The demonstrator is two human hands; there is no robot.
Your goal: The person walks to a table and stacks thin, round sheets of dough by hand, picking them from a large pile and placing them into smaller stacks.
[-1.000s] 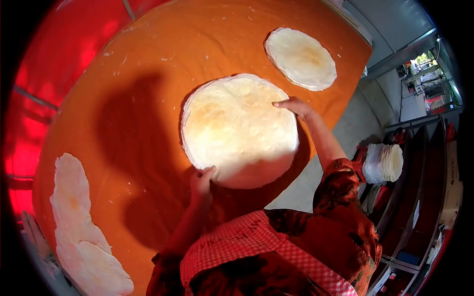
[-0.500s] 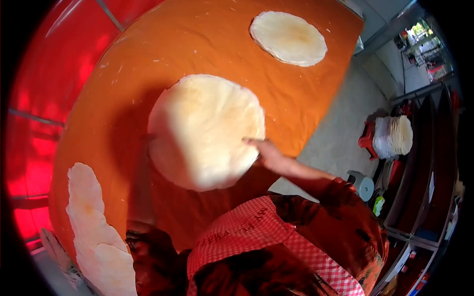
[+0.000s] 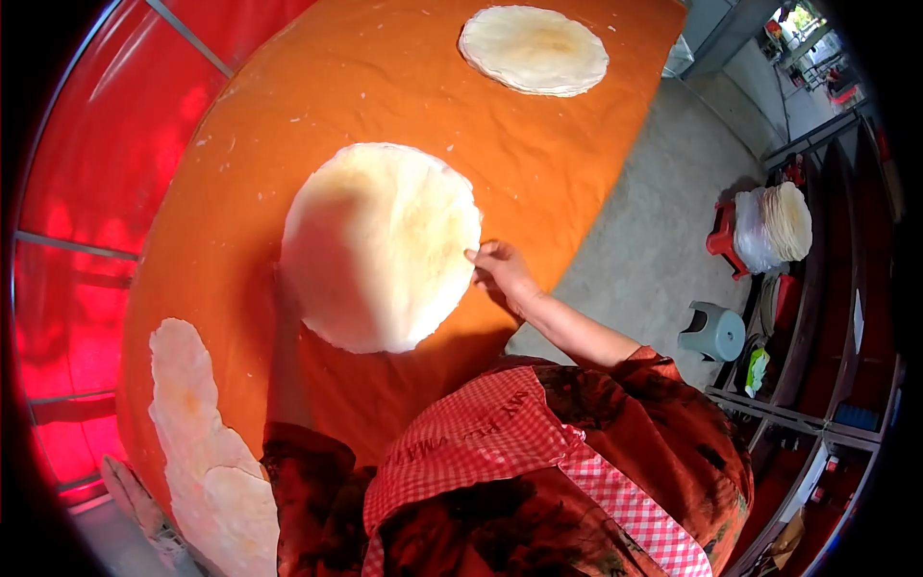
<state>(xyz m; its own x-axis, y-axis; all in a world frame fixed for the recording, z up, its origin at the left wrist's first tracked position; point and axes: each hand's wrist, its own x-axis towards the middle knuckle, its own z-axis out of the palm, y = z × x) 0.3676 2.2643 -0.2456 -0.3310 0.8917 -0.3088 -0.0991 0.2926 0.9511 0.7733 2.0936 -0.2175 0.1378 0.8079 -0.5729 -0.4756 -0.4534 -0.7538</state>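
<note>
A pale, round flatbread (image 3: pixel 423 250) with toasted patches lies over the orange cloth (image 3: pixel 404 106) in front of me, its left half in shadow. At its right edge my right hand (image 3: pixel 502 271) pinches the rim between thumb and fingers. My left hand (image 3: pixel 286 306) is at the opposite edge, dark in the shadow, its fingers hidden. Farther back rests a stack of similar flatbreads (image 3: pixel 534 48). Near my left sleeve, overlapping irregular pieces of flatbread (image 3: pixel 192 413) stretch along the table's edge.
Red sheeting on a metal frame (image 3: pixel 87 240) borders the table on the left. On the floor to the right stand a grey-blue stool (image 3: pixel 711 332) and a red stool (image 3: pixel 723 240) bearing a bagged flatbread stack (image 3: pixel 786 221). Dark shelves (image 3: pixel 817 317) line the right side.
The flatbread now appears smaller and lower, closer to the cloth. My right hand has shifted from over its face to its right rim. The view has turned slightly.
</note>
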